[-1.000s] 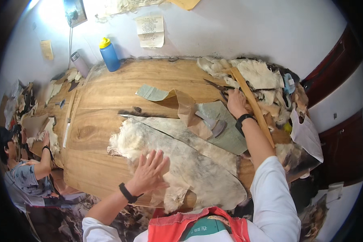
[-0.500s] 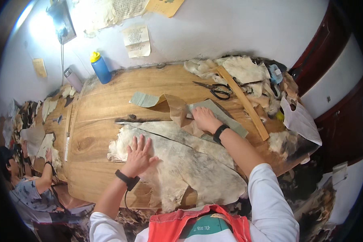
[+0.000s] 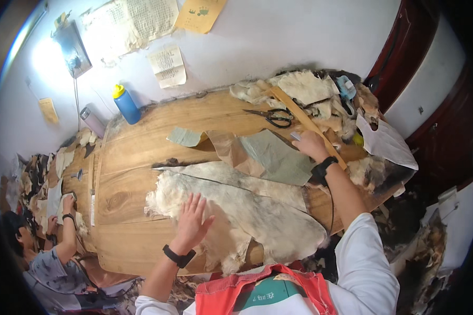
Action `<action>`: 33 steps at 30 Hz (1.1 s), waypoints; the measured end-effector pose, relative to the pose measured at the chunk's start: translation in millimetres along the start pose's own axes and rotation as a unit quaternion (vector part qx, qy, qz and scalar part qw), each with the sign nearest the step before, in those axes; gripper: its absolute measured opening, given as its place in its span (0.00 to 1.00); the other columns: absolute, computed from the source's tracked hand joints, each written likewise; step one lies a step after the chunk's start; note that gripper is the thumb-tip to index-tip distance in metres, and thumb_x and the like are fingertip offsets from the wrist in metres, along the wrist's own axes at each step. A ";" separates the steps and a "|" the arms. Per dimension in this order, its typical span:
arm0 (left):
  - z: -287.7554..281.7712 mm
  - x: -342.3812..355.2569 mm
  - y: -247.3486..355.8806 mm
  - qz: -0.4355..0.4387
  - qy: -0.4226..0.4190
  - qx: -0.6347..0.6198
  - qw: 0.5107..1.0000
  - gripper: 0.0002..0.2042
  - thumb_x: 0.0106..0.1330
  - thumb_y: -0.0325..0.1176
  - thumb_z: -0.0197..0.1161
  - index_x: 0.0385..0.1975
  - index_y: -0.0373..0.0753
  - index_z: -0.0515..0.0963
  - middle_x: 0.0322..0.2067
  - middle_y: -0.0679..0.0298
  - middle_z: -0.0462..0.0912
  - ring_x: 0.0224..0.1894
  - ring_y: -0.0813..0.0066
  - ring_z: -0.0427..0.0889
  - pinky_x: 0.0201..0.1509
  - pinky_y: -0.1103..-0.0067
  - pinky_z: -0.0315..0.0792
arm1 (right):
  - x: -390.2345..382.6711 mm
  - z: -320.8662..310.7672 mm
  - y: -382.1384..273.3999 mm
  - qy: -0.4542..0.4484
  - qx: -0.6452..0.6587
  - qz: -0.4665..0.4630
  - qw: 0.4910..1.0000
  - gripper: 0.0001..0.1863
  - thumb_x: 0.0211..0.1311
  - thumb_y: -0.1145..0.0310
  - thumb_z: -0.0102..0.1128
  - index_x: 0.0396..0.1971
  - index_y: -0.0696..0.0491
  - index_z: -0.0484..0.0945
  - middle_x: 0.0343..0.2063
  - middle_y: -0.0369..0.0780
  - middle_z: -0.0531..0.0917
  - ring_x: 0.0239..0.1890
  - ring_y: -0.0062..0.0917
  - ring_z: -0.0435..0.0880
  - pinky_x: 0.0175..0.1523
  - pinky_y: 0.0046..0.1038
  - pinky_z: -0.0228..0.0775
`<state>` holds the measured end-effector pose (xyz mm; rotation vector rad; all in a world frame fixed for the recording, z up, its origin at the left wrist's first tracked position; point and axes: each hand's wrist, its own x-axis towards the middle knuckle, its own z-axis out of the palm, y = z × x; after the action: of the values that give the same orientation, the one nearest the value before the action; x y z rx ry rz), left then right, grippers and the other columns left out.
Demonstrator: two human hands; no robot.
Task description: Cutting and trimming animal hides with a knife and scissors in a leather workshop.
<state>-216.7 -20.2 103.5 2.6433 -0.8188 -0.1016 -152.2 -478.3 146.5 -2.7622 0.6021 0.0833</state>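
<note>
My left hand (image 3: 193, 223) lies flat, fingers stretched, on a cream and grey fur pelt (image 3: 242, 218) spread over the wooden table. A long cut line runs across the pelt, with a narrower strip (image 3: 252, 184) beyond it. My right hand (image 3: 312, 145) is closed around a small silvery tool (image 3: 296, 136); only its end shows, so I cannot tell its kind. That hand is at the right side, next to a long wooden strip (image 3: 305, 118). Just left of it lies a creased grey-green paper sheet (image 3: 276, 157) joined to or overlapping brown paper (image 3: 228, 149).
Black-handled scissors (image 3: 273, 116) lie beyond the papers. Fur scraps (image 3: 307, 88) are heaped at the back right, near a white cloth-like piece (image 3: 386, 144). A blue bottle (image 3: 126, 105) and a flask (image 3: 92, 122) stand at the back left. Another person (image 3: 58, 262) works at far left.
My right hand has moved right, off the papers to beside the wooden strip, with the silvery tool. The grey-green sheet now lies uncovered. My left hand stays flat on the pelt.
</note>
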 end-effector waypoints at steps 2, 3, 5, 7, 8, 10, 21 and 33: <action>-8.5 5.3 21.0 0.094 0.045 -0.012 0.995 0.29 0.64 0.43 0.66 0.62 0.34 0.69 0.66 0.48 0.65 0.72 0.48 0.57 0.71 0.54 0.55 | -7.7 -13.5 8.4 -0.145 0.008 0.030 0.989 0.18 0.54 0.57 0.69 0.33 0.59 0.85 0.29 0.48 0.86 0.30 0.34 0.86 0.39 0.34 0.75; -13.1 8.2 30.5 0.092 0.041 -0.017 0.995 0.29 0.64 0.43 0.66 0.62 0.34 0.69 0.66 0.48 0.65 0.72 0.48 0.57 0.71 0.54 0.55 | -14.3 -9.3 17.4 -0.150 0.005 0.032 0.988 0.18 0.54 0.57 0.69 0.33 0.59 0.85 0.29 0.48 0.86 0.30 0.34 0.86 0.39 0.34 0.75; -23.6 17.8 52.0 0.154 0.055 -0.080 0.983 0.28 0.63 0.38 0.67 0.61 0.34 0.69 0.64 0.50 0.68 0.71 0.49 0.60 0.71 0.54 0.57 | -41.6 0.4 36.6 -0.092 0.217 -0.119 0.964 0.16 0.53 0.60 0.70 0.31 0.60 0.83 0.21 0.40 0.82 0.25 0.19 0.79 0.31 0.26 0.69; -34.5 18.4 65.6 0.170 0.081 -0.075 0.979 0.27 0.62 0.36 0.68 0.60 0.33 0.70 0.64 0.51 0.69 0.69 0.50 0.63 0.69 0.56 0.61 | -97.1 -16.6 -7.0 -0.105 0.236 -0.124 0.958 0.15 0.51 0.63 0.70 0.37 0.56 0.83 0.23 0.39 0.82 0.26 0.20 0.78 0.33 0.26 0.69; -40.7 18.2 75.3 0.209 0.101 -0.087 0.969 0.27 0.61 0.34 0.69 0.60 0.34 0.71 0.64 0.51 0.69 0.69 0.50 0.65 0.69 0.58 0.63 | -121.9 -18.0 -20.0 -0.091 0.166 -0.148 0.971 0.17 0.50 0.62 0.70 0.40 0.53 0.84 0.25 0.40 0.84 0.26 0.26 0.81 0.35 0.29 0.72; -44.4 21.0 90.3 0.324 0.125 -0.106 0.932 0.26 0.59 0.33 0.69 0.59 0.33 0.73 0.65 0.51 0.69 0.67 0.50 0.68 0.69 0.61 0.65 | -172.4 -0.8 -30.6 -0.045 0.195 -0.231 0.952 0.20 0.53 0.65 0.65 0.49 0.47 0.80 0.35 0.45 0.86 0.33 0.39 0.86 0.37 0.37 0.77; 22.9 67.9 94.2 0.333 0.180 -0.009 0.926 0.30 0.66 0.41 0.64 0.64 0.34 0.67 0.68 0.44 0.61 0.71 0.45 0.59 0.72 0.58 0.54 | -235.8 44.6 -11.5 -0.039 -0.129 -0.379 0.916 0.21 0.59 0.70 0.55 0.54 0.52 0.76 0.29 0.39 0.80 0.26 0.31 0.84 0.28 0.34 0.75; -13.3 63.7 7.2 -0.135 0.121 0.089 0.979 0.42 0.63 0.48 0.65 0.69 0.28 0.55 0.69 0.35 0.53 0.73 0.39 0.51 0.70 0.49 0.55 | -138.7 4.8 -12.8 0.019 0.096 -0.231 0.968 0.14 0.52 0.61 0.70 0.35 0.55 0.85 0.28 0.47 0.83 0.31 0.40 0.83 0.37 0.37 0.73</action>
<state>-165.5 -56.9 121.0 2.8479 -0.4046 0.2294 -273.0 -410.7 162.5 -2.6396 -0.0380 -0.1266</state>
